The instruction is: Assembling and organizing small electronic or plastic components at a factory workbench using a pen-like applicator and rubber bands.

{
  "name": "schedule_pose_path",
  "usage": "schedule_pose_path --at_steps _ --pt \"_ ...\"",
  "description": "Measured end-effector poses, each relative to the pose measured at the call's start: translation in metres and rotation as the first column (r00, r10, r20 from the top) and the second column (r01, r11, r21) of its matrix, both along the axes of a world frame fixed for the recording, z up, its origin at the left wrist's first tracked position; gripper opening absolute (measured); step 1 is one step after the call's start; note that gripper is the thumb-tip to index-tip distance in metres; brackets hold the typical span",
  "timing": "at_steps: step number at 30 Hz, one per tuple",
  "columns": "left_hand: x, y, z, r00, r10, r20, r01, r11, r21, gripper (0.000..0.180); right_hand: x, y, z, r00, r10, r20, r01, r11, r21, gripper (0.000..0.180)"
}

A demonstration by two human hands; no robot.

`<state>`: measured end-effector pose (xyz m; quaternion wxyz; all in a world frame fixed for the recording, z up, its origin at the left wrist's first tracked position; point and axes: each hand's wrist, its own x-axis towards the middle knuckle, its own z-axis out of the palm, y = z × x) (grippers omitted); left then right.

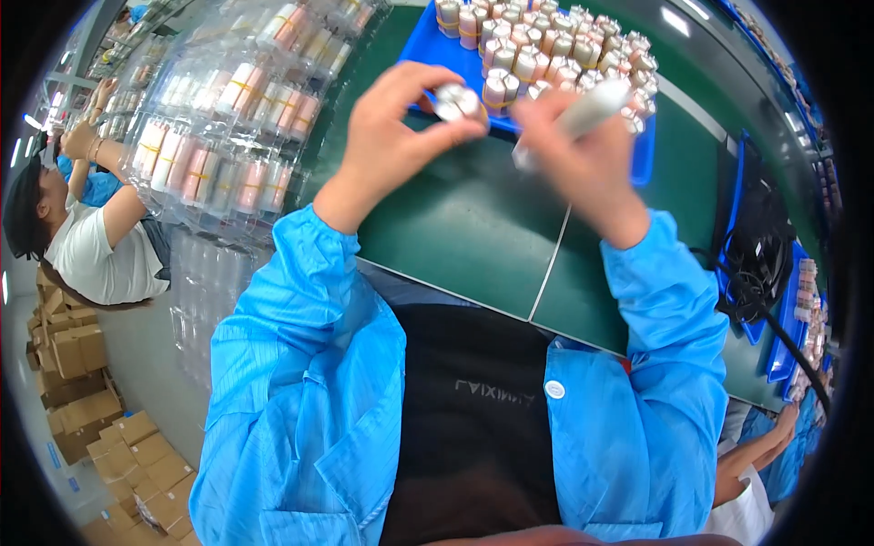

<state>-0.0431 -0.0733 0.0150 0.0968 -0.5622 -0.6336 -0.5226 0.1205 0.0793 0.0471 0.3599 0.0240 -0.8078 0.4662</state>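
From the head camera, my left hand (pixel 396 136) is curled around a small cylinder (pixel 458 100), its shiny silver end cap turned up toward me, pinched between thumb and fingertips above the dark green mat (pixel 455 227). My right hand (pixel 583 150) is closed around a smooth white pen-shaped tool (pixel 583 114), tilted so its lower tip points down at the mat; the two hands are close together, just in front of the blue tray (pixel 428 50).

That tray is hard blue plastic and packed with upright cylinders (pixel 546 50) of the same kind, pale pink and white bodies with metallic tops; too many and too crowded to count. To my left stand stacked clear plastic trays (pixel 228 118), glossy, each holding rows of pink and white cylinders banded in yellow. Plain brown cardboard boxes (pixel 100 409) are piled on the floor lower left. My sleeves are crinkled bright blue fabric.
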Motion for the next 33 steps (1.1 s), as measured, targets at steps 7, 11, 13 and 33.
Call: schedule_pose_path --at_steps 7,11,13,33 --pt "0.032 -0.004 -0.023 0.999 -0.042 0.033 0.048 0.971 -0.236 0.048 0.000 0.016 -0.002 0.995 -0.083 -0.047 0.077 0.989 -0.130 0.024" --pt "0.035 -0.004 -0.025 0.995 -0.081 0.056 0.091 0.975 -0.204 0.050 0.001 0.013 -0.003 0.996 -0.071 0.052 0.076 0.992 -0.099 0.022" --pt "0.034 -0.003 -0.025 0.996 -0.080 0.046 0.088 0.976 -0.197 0.050 -0.001 0.009 -0.005 0.998 -0.048 0.032 0.051 0.994 -0.093 0.023" --pt "0.034 -0.002 -0.026 0.987 -0.134 -0.087 0.116 0.976 -0.184 0.043 0.000 0.021 0.002 0.983 -0.147 0.113 0.170 0.959 -0.227 0.036"
